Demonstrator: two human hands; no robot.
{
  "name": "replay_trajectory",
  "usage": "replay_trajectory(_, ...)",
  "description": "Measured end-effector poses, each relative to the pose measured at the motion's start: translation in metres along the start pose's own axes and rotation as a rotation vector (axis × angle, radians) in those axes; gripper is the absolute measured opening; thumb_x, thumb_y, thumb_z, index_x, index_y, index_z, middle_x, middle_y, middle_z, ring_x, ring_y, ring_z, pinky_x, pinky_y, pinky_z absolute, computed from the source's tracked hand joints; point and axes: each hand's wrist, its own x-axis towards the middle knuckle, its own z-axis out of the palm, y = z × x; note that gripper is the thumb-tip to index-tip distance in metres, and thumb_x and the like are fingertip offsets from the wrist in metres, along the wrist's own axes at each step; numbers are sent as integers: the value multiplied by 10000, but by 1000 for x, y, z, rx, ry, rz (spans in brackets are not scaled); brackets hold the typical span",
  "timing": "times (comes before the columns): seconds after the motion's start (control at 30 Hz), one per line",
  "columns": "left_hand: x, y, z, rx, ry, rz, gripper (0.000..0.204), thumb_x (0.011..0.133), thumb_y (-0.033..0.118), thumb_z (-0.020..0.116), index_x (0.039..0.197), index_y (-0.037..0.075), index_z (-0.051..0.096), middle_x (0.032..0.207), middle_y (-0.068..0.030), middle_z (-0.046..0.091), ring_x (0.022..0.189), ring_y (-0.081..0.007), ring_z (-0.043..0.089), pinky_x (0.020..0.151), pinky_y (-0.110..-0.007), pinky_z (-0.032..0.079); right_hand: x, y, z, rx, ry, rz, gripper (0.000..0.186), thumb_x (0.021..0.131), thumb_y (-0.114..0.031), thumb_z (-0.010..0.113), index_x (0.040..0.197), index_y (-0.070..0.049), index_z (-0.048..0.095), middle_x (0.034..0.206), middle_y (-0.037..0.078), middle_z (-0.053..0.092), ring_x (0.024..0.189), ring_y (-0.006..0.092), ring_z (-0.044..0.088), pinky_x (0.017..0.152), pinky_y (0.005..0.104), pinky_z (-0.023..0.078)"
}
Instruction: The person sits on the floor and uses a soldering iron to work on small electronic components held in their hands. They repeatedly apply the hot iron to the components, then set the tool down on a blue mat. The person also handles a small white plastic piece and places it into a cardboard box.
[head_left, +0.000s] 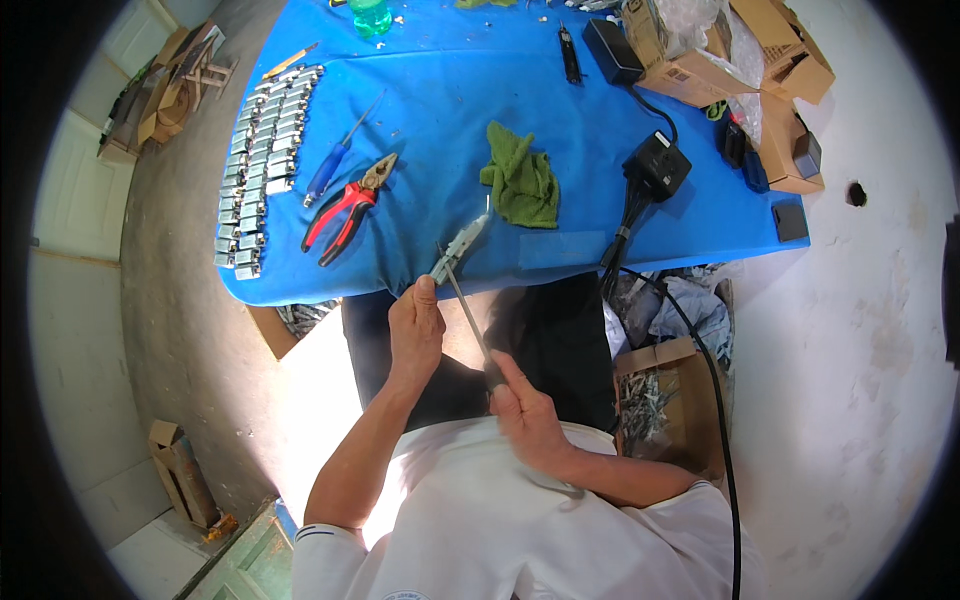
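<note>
My left hand (415,325) is closed on the near end of a slim silvery metal part (462,243), which slants away over the front edge of the table. A thin rod sticks out of its far end. In my closed right hand (530,415) is a screwdriver (468,312) with a dark handle, its long shaft reaching up to the metal part beside my left thumb. The exact contact of the tip is too small to make out. Just past the part lies a crumpled green cloth (522,178). Red-and-black pliers (347,212) and a blue-handled screwdriver (328,170) rest to the left.
Rows of small metal pieces (262,150) line the left side of the blue-covered table (430,120). A black power adapter (657,165) with bundled cable hangs its cord over the front edge. Cardboard boxes (690,75) stand back right; a box of metal parts (690,410) sits below.
</note>
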Motion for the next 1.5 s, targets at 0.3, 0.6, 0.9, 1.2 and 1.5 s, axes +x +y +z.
replay_trajectory(0.3,-2,4,-1,55,-30,4,512,995,442,376,653,63,419,511,25,354,473,-65,331,434,-259,278,-2,-6,22,144,-142,88,485,984,-203,387,1428,-91,227,725,23,503,572,99,472,537,249,429)
replay_trajectory(0.6,-1,7,-4,98,-65,23,523,999,438,361,648,55,419,506,17,366,476,-70,350,440,-268,288,0,7,48,375,-255,67,501,1003,-242,339,1434,-103,126,841,63,490,603,117,496,535,256,452)
replay_trajectory(0.9,0,-6,-5,36,-128,-24,557,986,508,314,631,92,421,500,21,374,432,-80,349,408,-257,277,11,-6,62,777,-308,170,471,1011,-360,337,1377,-98,200,800,69,486,543,123,498,496,255,446)
replay_trajectory(1.2,-12,-2,-1,-326,-200,-303,543,956,576,325,640,138,382,480,35,312,385,-69,245,372,-233,157,15,-8,0,970,-408,472,512,968,-513,346,1264,-100,403,728,54,505,492,128,489,416,272,403)
replay_trajectory(1.5,-9,18,-5,-323,-119,-275,520,943,556,408,643,133,367,488,36,303,395,-59,244,373,-221,164,41,-20,-53,1056,-647,586,485,978,-476,341,1230,-77,453,677,21,530,456,125,491,390,250,382)
